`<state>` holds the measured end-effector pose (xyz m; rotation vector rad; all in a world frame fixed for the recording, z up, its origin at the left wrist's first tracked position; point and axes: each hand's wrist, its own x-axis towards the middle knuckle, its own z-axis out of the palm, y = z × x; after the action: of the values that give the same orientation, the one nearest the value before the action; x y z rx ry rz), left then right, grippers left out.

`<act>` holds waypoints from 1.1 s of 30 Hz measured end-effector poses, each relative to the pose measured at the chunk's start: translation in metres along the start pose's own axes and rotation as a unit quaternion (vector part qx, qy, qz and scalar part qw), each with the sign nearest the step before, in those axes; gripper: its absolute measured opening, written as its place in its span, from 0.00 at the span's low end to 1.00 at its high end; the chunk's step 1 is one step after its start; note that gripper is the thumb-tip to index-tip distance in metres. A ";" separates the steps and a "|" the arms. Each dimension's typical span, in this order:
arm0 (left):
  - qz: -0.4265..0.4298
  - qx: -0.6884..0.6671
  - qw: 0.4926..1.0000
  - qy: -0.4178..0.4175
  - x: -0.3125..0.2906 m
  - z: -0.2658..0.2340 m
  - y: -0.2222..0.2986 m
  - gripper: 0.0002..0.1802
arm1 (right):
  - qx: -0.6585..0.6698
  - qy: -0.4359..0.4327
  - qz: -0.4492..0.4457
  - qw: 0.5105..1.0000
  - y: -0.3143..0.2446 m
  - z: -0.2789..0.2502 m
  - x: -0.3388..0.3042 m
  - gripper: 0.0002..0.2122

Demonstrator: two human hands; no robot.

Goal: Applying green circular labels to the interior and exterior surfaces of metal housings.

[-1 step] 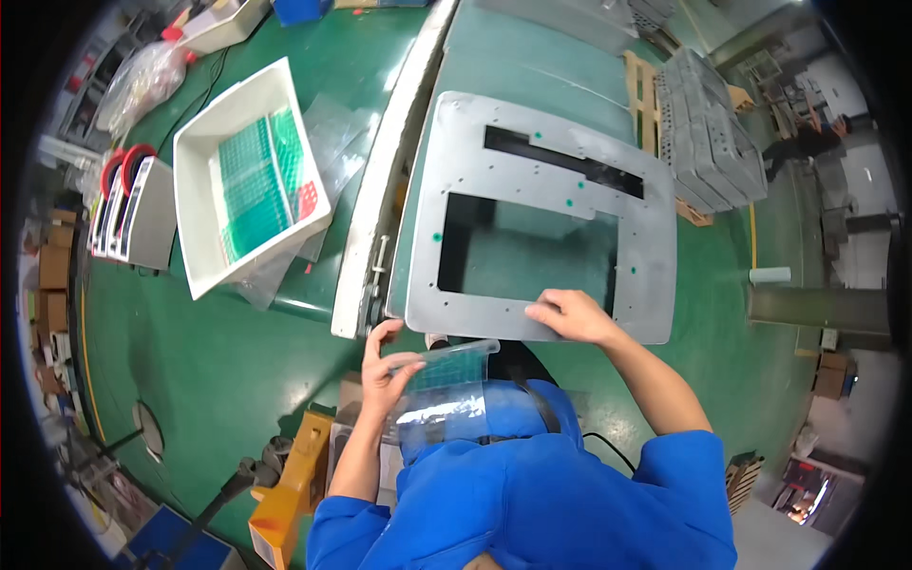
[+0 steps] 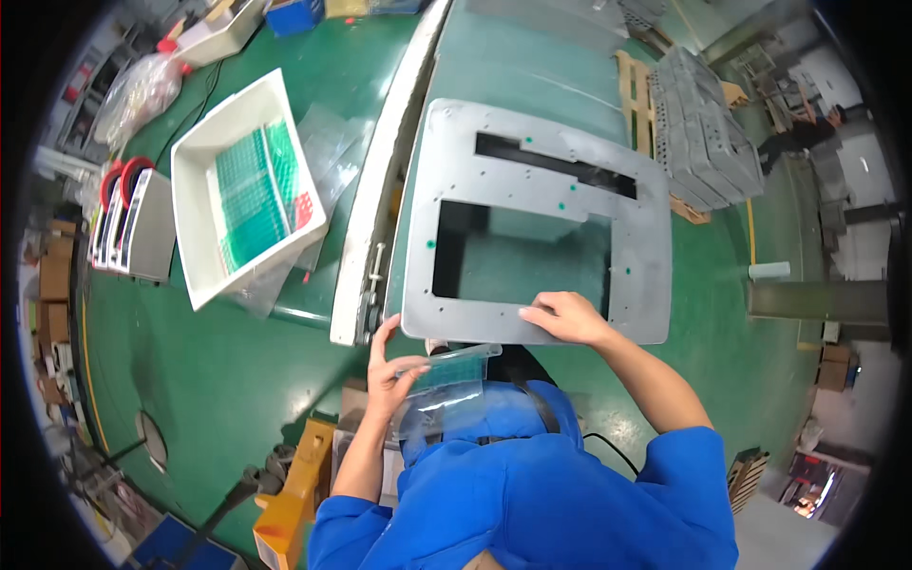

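A clear plastic sheet with a green dotted area hangs in front of my body. My left hand pinches its left side, with the index finger raised toward the panel's near left corner. The grey panel lies flat on the conveyor belt. It has a large rectangular opening, a stepped slot, small holes and several green dots. On its near strip rests my right hand, thumb and fingers drawn together at the surface. Whatever is between those fingertips is hidden.
Left of the belt and its white side rail, a white bin holds green and red dotted sheets. Tape dispensers stand beside it. Grey crates sit on a pallet at right; a yellow machine part is near lower left.
My left index finger is stretched out further. In view, the panel and my right hand sit slightly further left. The plastic sheet hangs a little differently.
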<state>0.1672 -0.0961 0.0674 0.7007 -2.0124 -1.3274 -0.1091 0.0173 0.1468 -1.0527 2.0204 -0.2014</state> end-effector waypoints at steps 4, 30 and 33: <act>0.073 0.004 0.997 0.030 0.033 0.025 0.006 0.10 | 0.019 0.022 -0.005 1.000 0.000 -0.039 0.007 0.25; 0.081 -0.014 0.996 0.024 0.569 0.049 0.095 0.12 | 0.665 0.367 -0.224 0.611 0.190 -0.343 0.111 0.28; 0.031 -0.058 0.998 0.025 0.598 0.039 0.063 0.16 | 0.517 0.534 -0.139 0.655 0.226 -0.244 0.069 0.26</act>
<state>-0.2658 -0.4788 0.2376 0.6077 -1.8853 -1.3650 -0.4464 0.0567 0.1551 -0.3955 1.9760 -2.2844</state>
